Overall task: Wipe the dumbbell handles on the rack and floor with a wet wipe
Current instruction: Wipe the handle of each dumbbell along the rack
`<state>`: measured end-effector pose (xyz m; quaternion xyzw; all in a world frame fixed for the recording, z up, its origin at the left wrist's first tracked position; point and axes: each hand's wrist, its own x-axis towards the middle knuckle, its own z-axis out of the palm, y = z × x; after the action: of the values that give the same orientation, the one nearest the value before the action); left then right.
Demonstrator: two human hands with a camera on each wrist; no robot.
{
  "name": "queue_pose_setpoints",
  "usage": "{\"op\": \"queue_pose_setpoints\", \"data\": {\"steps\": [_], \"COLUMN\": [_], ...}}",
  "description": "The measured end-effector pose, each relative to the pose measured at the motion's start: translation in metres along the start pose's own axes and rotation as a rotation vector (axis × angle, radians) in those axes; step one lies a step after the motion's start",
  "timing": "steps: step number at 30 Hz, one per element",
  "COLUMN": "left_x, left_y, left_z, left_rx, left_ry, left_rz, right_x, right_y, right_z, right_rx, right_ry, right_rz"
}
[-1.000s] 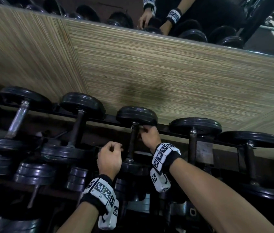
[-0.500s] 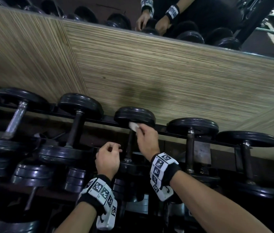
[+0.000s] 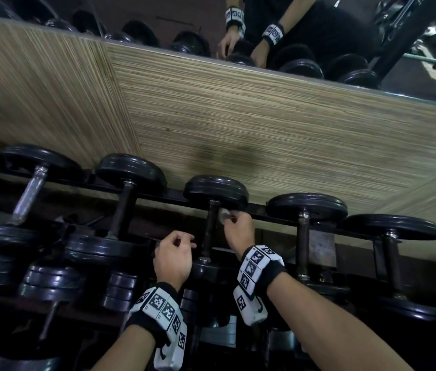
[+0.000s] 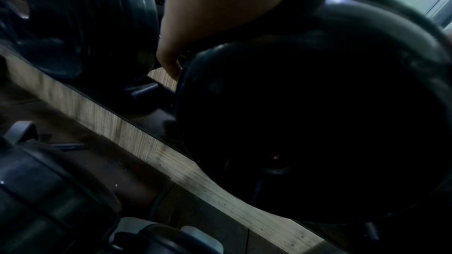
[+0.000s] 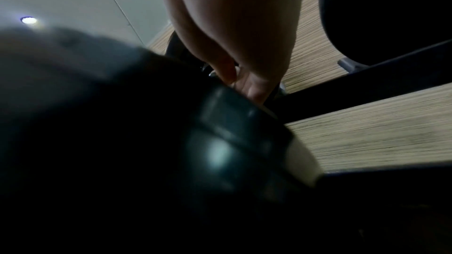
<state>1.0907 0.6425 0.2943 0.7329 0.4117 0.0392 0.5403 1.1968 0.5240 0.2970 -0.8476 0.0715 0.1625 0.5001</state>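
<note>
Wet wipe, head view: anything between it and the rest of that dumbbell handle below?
Nothing visible. The right hand pinches the wet wipe against the top of the handle; the shaft below is bare. The left hand sits beside it, not across it.

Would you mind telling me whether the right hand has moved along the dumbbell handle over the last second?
Yes. The right hand, pinching the wet wipe, has slid up the handle toward the far weight head.
</note>
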Motion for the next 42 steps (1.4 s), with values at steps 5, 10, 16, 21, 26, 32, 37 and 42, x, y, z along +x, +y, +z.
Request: {"op": "queue_pose_setpoints", "data": {"steps": [5,10,16,21,26,32,37,42], "left_x": [-0.001,-0.001,-0.003,-0.003,-0.003,-0.002,-0.003,-0.004], "left_y": [0.001,0.003,0.005,0.004,0.003,0.004,0.005,0.007], "left_z": [0.000,0.000,-0.001,-0.001,-0.001,-0.001,-0.002,-0.003], "left_rx": [0.010,0.007,0.017,0.034,0.032,0.021,-0.001,0.002], "left_ry": [0.007,0.004,0.006,0.001,0.000,0.006,-0.002,0.000], "left_rz": [0.009,0.000,0.000,-0.002,-0.012,-0.009,0.005,0.006], "right_x": [0.007,-0.003,-0.022,-0.011,-0.005,0.005,0.003,-0.012], "right_y": [-0.005,-0.001,-0.016,-0.001,0.010,-0.007,0.004,-0.005], "right_z": [0.004,0.004,-0.001,0.005,-0.003,0.003,0.007,0.005], "right_rx": [0.057,-0.001,-0.189,0.059,0.011,0.038,0.083,0.008], "right_ry": [-0.039,0.061,-0.008,0.095,0.065,-0.033,0.040,0.070], "right_rz": [-0.001,-0.195,-0.419,-0.174,0.016,-0.021,-0.104,-0.248]}}
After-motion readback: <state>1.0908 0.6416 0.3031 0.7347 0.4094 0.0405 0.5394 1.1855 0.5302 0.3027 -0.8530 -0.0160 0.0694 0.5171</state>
